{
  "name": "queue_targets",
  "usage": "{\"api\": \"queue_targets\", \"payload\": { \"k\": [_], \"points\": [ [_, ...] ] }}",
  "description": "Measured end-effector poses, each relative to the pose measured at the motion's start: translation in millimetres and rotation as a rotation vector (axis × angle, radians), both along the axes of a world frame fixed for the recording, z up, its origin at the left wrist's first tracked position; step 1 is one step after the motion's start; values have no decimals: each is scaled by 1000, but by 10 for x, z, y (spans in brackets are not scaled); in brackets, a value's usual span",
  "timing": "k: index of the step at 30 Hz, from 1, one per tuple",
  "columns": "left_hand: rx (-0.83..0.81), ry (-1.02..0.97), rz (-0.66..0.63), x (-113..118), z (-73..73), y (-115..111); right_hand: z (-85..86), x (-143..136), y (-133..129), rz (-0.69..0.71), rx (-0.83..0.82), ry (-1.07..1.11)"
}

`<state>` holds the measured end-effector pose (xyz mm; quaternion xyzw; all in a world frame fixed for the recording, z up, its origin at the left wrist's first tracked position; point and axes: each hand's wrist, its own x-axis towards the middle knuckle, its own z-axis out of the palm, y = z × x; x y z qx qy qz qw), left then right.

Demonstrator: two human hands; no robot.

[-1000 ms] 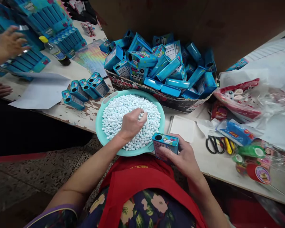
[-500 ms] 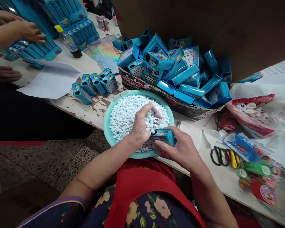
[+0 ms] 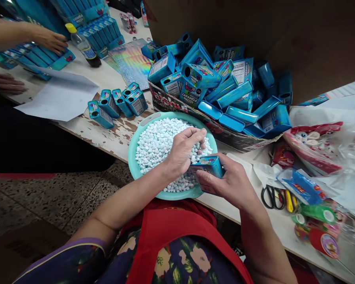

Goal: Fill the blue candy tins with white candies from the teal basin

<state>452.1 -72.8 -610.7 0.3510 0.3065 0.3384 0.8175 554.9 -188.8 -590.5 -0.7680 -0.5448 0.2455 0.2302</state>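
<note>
A turquoise basin (image 3: 133,157) full of small white candies (image 3: 155,144) sits at the table's front edge. Over its right half, my left hand (image 3: 185,148) is cupped with curled fingers around some of the candies, beside the top of a blue candy tin. My right hand (image 3: 235,177) grips that blue candy tin (image 3: 210,167) between thumb and fingers, over the basin's right rim. The tin is tilted a little toward my left hand, and its opening is hidden behind that hand.
A cardboard box (image 3: 177,103) heaped with blue tins stands behind the basin. Several tins (image 3: 108,103) stand to its left. Scissors (image 3: 272,196) and a yellow cutter (image 3: 290,201) lie at right. A co-worker's hand (image 3: 49,39) is near display trays and a bottle (image 3: 87,49).
My left hand's fingers have curled further in, with the thumb over them, and fewer candies show in it. The tin has shifted slightly right. The co-worker's upper hand has moved right.
</note>
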Motion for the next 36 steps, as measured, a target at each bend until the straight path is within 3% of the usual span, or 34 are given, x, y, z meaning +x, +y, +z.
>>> {"api": "queue_targets", "payload": {
  "k": [12, 22, 26, 31, 36],
  "points": [
    [94, -31, -46, 73, 55, 32, -79, 63, 2, -21, 150, 49],
    [322, -72, 43, 106, 49, -16, -170, -47, -15, -90, 397, 9],
    [340, -31, 36, 138, 30, -25, -176, -57, -38, -80, 379, 9],
    [349, 47, -17, 155, 55, -13, -67, 12, -72, -104, 265, 41],
    [246, 22, -62, 120, 120, -34, -33, 49, -71, -92, 194, 104]
  ]
}}
